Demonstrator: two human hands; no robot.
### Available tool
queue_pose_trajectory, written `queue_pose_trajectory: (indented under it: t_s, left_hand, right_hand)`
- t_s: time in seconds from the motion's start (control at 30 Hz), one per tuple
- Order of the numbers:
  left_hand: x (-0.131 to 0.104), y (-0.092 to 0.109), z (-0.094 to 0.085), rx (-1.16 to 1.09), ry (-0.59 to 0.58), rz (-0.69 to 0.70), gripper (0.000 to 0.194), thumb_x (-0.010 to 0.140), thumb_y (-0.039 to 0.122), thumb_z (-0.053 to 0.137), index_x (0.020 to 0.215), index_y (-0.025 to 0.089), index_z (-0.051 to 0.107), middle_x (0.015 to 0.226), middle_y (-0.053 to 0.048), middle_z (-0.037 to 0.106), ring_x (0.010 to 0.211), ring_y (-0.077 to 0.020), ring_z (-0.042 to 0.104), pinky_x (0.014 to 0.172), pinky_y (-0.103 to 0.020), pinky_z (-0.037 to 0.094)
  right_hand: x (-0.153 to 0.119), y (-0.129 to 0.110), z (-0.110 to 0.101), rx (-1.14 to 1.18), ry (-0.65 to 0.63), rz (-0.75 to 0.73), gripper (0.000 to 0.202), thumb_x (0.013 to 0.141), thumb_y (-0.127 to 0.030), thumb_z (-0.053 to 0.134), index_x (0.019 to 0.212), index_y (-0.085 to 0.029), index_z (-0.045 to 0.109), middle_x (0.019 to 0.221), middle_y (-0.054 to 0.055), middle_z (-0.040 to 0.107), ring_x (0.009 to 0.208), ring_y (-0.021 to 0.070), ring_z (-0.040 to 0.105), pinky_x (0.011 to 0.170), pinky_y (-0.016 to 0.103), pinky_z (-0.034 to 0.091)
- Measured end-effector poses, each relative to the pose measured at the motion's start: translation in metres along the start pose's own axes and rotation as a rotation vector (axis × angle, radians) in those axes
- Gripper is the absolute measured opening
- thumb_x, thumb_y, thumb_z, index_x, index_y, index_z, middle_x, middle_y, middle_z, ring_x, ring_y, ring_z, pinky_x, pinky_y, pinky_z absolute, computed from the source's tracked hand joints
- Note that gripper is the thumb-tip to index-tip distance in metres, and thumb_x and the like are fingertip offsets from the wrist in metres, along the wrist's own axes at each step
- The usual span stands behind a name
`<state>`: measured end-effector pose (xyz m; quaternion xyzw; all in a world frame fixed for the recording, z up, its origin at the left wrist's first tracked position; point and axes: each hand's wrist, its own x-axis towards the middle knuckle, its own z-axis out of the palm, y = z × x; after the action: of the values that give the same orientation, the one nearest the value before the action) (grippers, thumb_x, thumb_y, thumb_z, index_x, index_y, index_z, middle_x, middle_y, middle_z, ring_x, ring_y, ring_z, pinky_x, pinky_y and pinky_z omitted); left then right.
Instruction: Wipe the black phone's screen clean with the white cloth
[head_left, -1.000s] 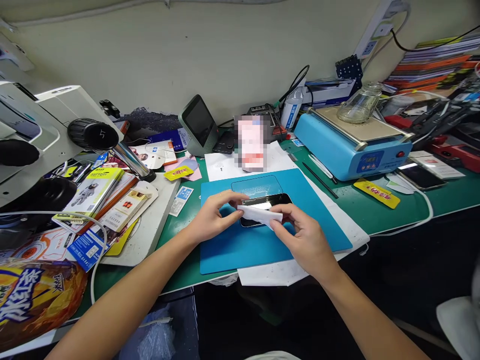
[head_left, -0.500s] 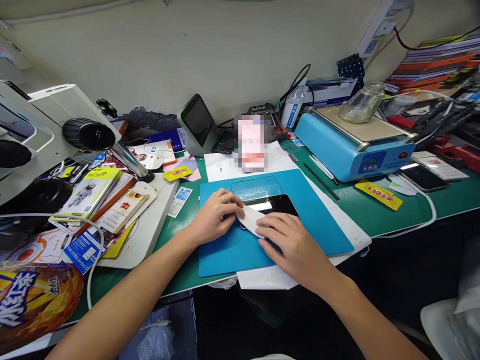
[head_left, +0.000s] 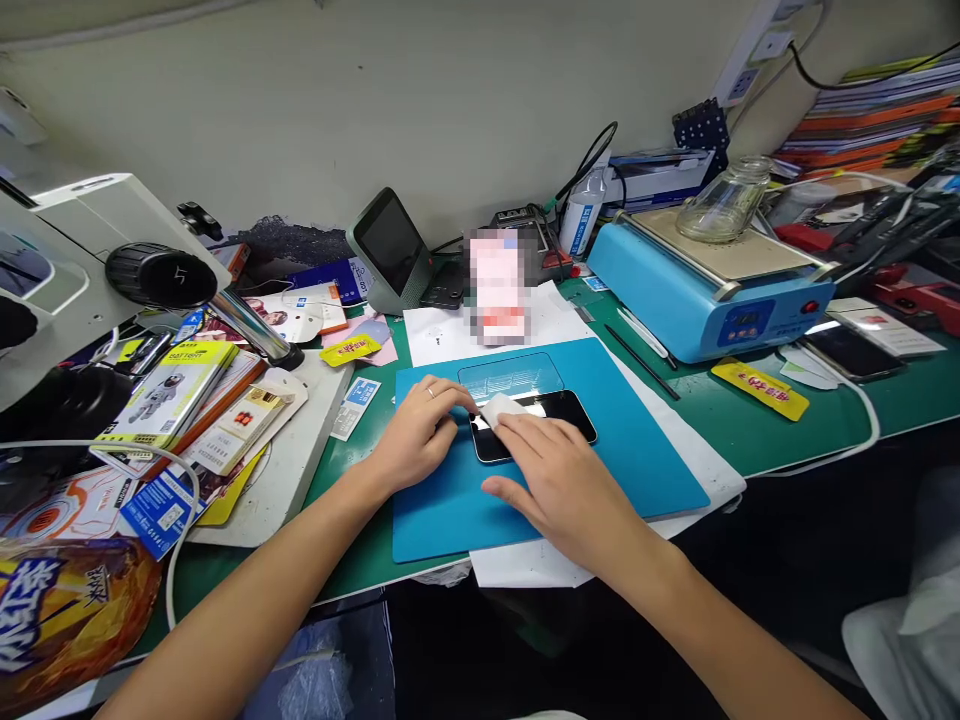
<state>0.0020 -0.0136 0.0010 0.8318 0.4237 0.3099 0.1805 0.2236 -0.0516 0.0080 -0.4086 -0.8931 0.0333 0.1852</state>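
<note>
A black-faced smartphone (head_left: 566, 412) lies flat, screen up, on a blue mat (head_left: 442, 520). My right hand (head_left: 562, 470) presses a folded white wipe (head_left: 501, 408) onto the left part of its glass, fingers together on the wipe and thumb apart. At the phone's left edge is my left hand (head_left: 420, 430), wearing a ring; its index fingertip touches the upper left corner and its thumb is bent close to the edge. Just behind the phone lies a clear, dark-outlined rectangle (head_left: 514, 374), which looks like a thin sheet.
White paper (head_left: 525, 565) lies under the mat. Right of it are a black pen-like stick (head_left: 641, 360) and a blue heating plate (head_left: 675, 300) carrying a glass jar (head_left: 724, 205). Boxes (head_left: 176, 395) and a microscope stand (head_left: 161, 275) crowd the left; behind stands a small display (head_left: 390, 245).
My right hand has brought the wipe down flat on the phone's glass. My left hand has let go of the wipe and sits at the phone's left edge.
</note>
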Motion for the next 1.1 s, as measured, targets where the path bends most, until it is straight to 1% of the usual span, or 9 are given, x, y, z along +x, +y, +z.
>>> queue_pose_trajectory:
  t_s: [0.17, 0.33, 0.4, 0.5, 0.6, 0.73, 0.83, 0.97, 1.1]
  left_hand:
    - [0.000, -0.001, 0.000, 0.008, -0.021, -0.016, 0.034, 0.087, 0.000, 0.043, 0.103, 0.020, 0.064, 0.108, -0.004, 0.069, 0.101, -0.0215, 0.058, 0.091, -0.038, 0.046]
    - [0.000, -0.003, -0.001, 0.030, -0.019, -0.025, 0.033, 0.088, 0.001, 0.044, 0.103, 0.021, 0.066, 0.108, -0.005, 0.069, 0.102, -0.0217, 0.059, 0.091, -0.038, 0.047]
    - [0.000, -0.003, -0.001, 0.028, -0.025, -0.029, 0.034, 0.088, 0.001, 0.045, 0.104, 0.021, 0.066, 0.109, -0.005, 0.069, 0.103, -0.0222, 0.059, 0.090, -0.039, 0.048]
    - [-0.001, -0.003, 0.000, 0.012, -0.030, -0.028, 0.033, 0.089, 0.002, 0.045, 0.105, 0.022, 0.066, 0.109, -0.005, 0.069, 0.104, -0.0226, 0.058, 0.091, -0.039, 0.048]
    - [-0.001, -0.003, 0.001, 0.002, -0.020, -0.022, 0.033, 0.089, 0.002, 0.044, 0.105, 0.022, 0.066, 0.109, -0.005, 0.069, 0.103, -0.0224, 0.058, 0.092, -0.040, 0.047]
    - [-0.001, -0.005, 0.000, -0.009, -0.008, -0.028, 0.033, 0.090, 0.001, 0.044, 0.104, 0.021, 0.066, 0.109, -0.004, 0.069, 0.102, -0.0215, 0.057, 0.092, -0.039, 0.046]
    - [-0.001, -0.004, 0.000, -0.007, -0.015, -0.030, 0.033, 0.090, 0.001, 0.044, 0.104, 0.022, 0.066, 0.109, -0.004, 0.069, 0.102, -0.0217, 0.058, 0.092, -0.039, 0.047]
    - [0.000, -0.003, 0.000, -0.004, -0.030, -0.032, 0.033, 0.090, 0.002, 0.045, 0.105, 0.022, 0.067, 0.110, -0.005, 0.068, 0.103, -0.0220, 0.058, 0.091, -0.039, 0.047]
    - [0.000, -0.002, 0.000, 0.003, -0.035, -0.035, 0.031, 0.091, 0.003, 0.045, 0.104, 0.022, 0.066, 0.109, -0.005, 0.069, 0.101, -0.0219, 0.058, 0.090, -0.039, 0.048]
  right_hand:
    - [-0.004, 0.028, -0.006, -0.120, -0.007, 0.093, 0.058, 0.103, -0.054, 0.040, 0.136, -0.011, 0.060, 0.138, 0.015, 0.066, 0.129, 0.0318, 0.058, 0.105, 0.053, 0.044]
    - [-0.012, 0.053, -0.012, -0.209, 0.017, 0.143, 0.057, 0.102, -0.054, 0.041, 0.134, -0.011, 0.063, 0.136, 0.015, 0.067, 0.127, 0.0353, 0.057, 0.102, 0.054, 0.044]
    - [-0.012, 0.053, -0.011, -0.215, 0.024, 0.141, 0.060, 0.101, -0.056, 0.043, 0.134, -0.010, 0.062, 0.136, 0.016, 0.067, 0.128, 0.0362, 0.056, 0.102, 0.053, 0.045]
    - [-0.008, 0.044, -0.007, -0.190, 0.018, 0.106, 0.063, 0.100, -0.059, 0.044, 0.135, -0.009, 0.061, 0.136, 0.017, 0.067, 0.131, 0.0358, 0.053, 0.104, 0.052, 0.044]
    - [-0.002, 0.039, -0.005, -0.166, 0.002, 0.096, 0.062, 0.100, -0.059, 0.042, 0.135, -0.012, 0.062, 0.138, 0.014, 0.066, 0.135, 0.0353, 0.051, 0.108, 0.053, 0.041]
    - [-0.005, 0.052, -0.011, -0.175, -0.004, 0.127, 0.057, 0.101, -0.057, 0.042, 0.132, -0.015, 0.065, 0.137, 0.012, 0.067, 0.137, 0.0362, 0.049, 0.111, 0.058, 0.038]
    - [-0.013, 0.060, -0.014, -0.182, -0.003, 0.114, 0.060, 0.101, -0.058, 0.042, 0.134, -0.014, 0.063, 0.138, 0.013, 0.067, 0.139, 0.0358, 0.048, 0.112, 0.057, 0.038]
    - [-0.012, 0.056, -0.009, -0.178, -0.012, 0.109, 0.065, 0.101, -0.061, 0.039, 0.138, -0.012, 0.061, 0.143, 0.014, 0.063, 0.141, 0.0363, 0.046, 0.112, 0.056, 0.039]
    - [-0.008, 0.056, -0.008, -0.148, -0.043, 0.095, 0.064, 0.101, -0.061, 0.039, 0.144, -0.016, 0.056, 0.148, 0.011, 0.060, 0.144, 0.0350, 0.043, 0.115, 0.056, 0.037]
